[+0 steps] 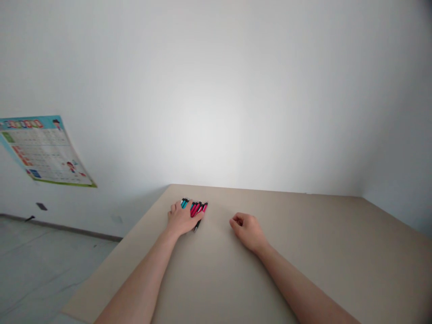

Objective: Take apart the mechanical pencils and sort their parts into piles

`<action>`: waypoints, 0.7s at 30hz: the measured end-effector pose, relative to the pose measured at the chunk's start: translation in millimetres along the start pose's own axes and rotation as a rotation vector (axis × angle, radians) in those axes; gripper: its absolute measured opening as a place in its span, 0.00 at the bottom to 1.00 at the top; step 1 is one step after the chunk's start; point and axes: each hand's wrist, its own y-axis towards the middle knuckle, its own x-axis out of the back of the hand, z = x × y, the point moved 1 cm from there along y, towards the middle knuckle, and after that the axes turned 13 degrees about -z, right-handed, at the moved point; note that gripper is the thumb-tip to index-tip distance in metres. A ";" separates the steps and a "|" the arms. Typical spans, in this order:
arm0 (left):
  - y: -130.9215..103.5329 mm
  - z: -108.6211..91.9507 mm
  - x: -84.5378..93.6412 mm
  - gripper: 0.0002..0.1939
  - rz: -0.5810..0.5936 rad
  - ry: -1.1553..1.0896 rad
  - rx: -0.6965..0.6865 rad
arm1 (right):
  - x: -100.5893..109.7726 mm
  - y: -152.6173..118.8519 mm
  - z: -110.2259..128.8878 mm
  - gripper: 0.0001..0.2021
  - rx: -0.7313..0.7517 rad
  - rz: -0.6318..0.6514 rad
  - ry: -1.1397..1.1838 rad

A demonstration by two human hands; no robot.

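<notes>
Teal and pinkish-red pens [195, 209] with black parts lie side by side in a cluster on the beige tabletop [303, 243], towards its far left corner in the head view. The left hand [182, 219] is laid over them palm down, with its fingers open and partly spread. The fingers reach across the teal pens on the left of the cluster, while the thumb stretches out to the right over the pinkish-red ones. The hand covers and touches the pens rather than closing around them; how firmly it presses cannot be told. Coloured barrels show between thumb and fingers, and a dark pen end with a pointed tip sticks out below the thumb, slanting towards the person.

The right hand [248, 230] is well apart from the pens, to their right, resting on the tabletop. Its fingers are curled into a loose fist, with the thumb brought up close to the index finger and a small dark hollow between them. No object shows in that hollow, though the inside of the fist is hidden.

Behind the tabletop is a pale wall [236, 99]. A colourful printed poster [50, 150] hangs at the left, above the grey marbled floor [40, 270].
</notes>
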 end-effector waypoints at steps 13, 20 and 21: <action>-4.5 -4.2 -3.2 0.37 0.069 -0.013 -0.067 | -0.9 -1.3 2.9 0.10 -0.002 0.019 -0.024; -5.4 -3.0 -4.9 0.39 0.105 -0.021 -0.066 | 0.2 -1.5 4.0 0.10 -0.008 0.032 -0.036; -5.7 -3.0 -5.5 0.39 0.123 -0.022 -0.069 | 0.2 -1.9 4.2 0.10 -0.011 0.034 -0.034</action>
